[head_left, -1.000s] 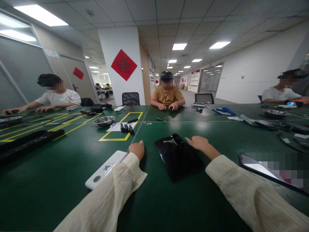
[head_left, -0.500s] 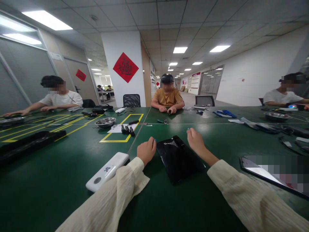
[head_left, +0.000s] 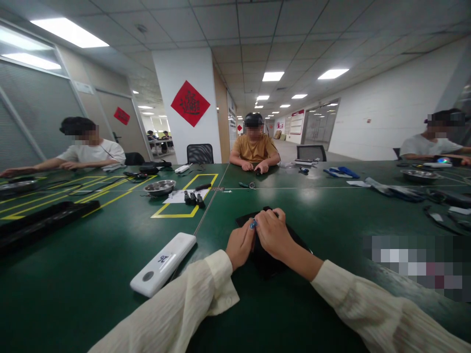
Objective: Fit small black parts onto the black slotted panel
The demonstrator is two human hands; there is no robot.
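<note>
Over a flat, glossy black plastic sheet or bag (head_left: 270, 267) my two hands meet. My left hand (head_left: 241, 243) is closed, its thumb and fingers pressed together at the fingertips of the other. My right hand (head_left: 275, 234) curls inward from the right, also closed. What lies between the fingers, if anything, is hidden. A small spot of blue shows at the touching fingertips. Behind the right hand's knuckles, only a sliver of a small black object on the sheet remains visible.
A white power bank marked 26 (head_left: 164, 264) lies to the left. Further off are a metal bowl (head_left: 160, 187), small black parts (head_left: 194, 198) and a long black tray (head_left: 47, 220). A pixelated flat item (head_left: 419, 264) is at right. A person (head_left: 255, 147) sits opposite.
Both hands have moved inward from either side of the black sheet and now touch above it. The right hand now covers most of the small black object.
</note>
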